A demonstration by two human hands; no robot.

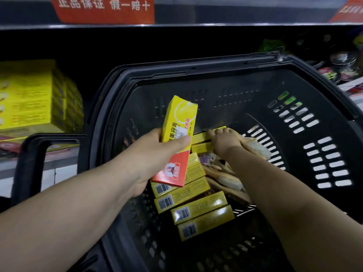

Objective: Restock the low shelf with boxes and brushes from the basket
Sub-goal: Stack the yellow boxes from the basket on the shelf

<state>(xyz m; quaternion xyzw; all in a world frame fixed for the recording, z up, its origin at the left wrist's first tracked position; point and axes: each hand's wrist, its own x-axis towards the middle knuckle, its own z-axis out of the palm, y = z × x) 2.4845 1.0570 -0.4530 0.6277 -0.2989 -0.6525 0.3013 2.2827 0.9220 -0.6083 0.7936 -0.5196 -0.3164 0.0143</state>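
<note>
While the left hand grips a box, basket walls stand apart.

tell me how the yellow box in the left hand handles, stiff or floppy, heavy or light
Probably stiff: the box shows straight edges and flat faces in the grip of the left hand. Likely light, since that one hand alone carries it, tilted, above the basket. Its glossy card may be slightly slippery; the flat sides should stop it rolling.
</note>
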